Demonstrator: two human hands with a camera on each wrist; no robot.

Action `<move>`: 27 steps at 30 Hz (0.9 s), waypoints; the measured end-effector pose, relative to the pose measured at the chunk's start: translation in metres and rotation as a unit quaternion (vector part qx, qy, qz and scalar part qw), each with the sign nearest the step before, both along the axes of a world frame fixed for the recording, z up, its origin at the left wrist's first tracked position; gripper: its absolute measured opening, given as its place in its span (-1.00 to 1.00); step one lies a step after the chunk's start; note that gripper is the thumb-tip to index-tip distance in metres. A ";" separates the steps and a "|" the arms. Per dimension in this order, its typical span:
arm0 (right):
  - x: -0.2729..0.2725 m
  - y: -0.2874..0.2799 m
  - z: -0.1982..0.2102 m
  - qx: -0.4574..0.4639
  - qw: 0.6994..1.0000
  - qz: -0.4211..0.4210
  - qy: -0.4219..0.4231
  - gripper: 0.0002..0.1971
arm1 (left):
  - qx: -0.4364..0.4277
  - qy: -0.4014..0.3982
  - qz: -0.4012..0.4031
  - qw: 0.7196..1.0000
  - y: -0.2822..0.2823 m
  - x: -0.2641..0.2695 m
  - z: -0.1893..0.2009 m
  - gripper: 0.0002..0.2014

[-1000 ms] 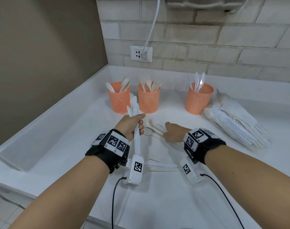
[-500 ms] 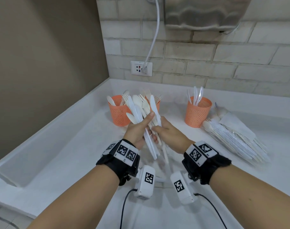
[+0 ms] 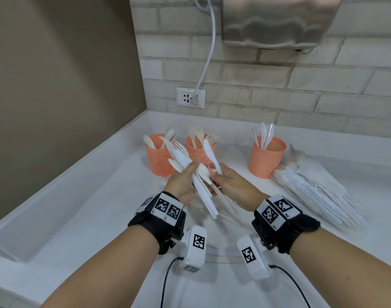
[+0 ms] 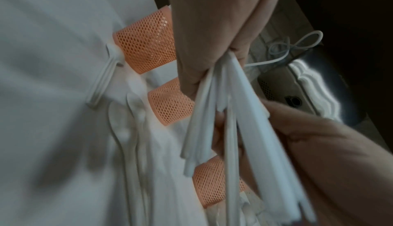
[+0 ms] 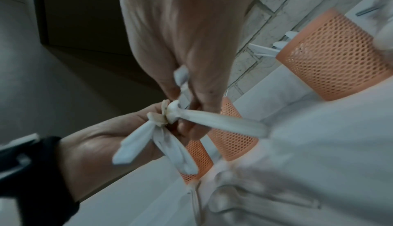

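Above the white counter (image 3: 96, 218), the left hand (image 3: 181, 184) is curled tight round a bundle of white plastic cutlery (image 3: 204, 200), whose heads fan out toward 11 o'clock and whose handles slant down toward 5 o'clock. The right hand (image 3: 233, 185), touching the bundle from 3 o'clock, pinches 1 white knife (image 3: 211, 155) between thumb and fingers, its blade leaning toward 11 o'clock. Beyond the hands stand 3 orange mesh cups at 11 o'clock (image 3: 158, 162), 12 o'clock (image 3: 199, 155) and 1 o'clock (image 3: 267, 160), and a pile of wrapped cutlery (image 3: 319, 196) lies at 3 o'clock.
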State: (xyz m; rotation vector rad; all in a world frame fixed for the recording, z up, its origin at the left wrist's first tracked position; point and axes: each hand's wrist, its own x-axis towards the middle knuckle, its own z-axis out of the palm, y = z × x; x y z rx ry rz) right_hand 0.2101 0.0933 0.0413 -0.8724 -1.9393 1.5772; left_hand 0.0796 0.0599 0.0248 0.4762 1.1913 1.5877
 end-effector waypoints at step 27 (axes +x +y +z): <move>-0.005 0.029 0.011 0.032 0.998 0.029 -0.051 -0.70 | 0.098 0.044 -0.116 0.987 0.007 0.006 0.017 -0.70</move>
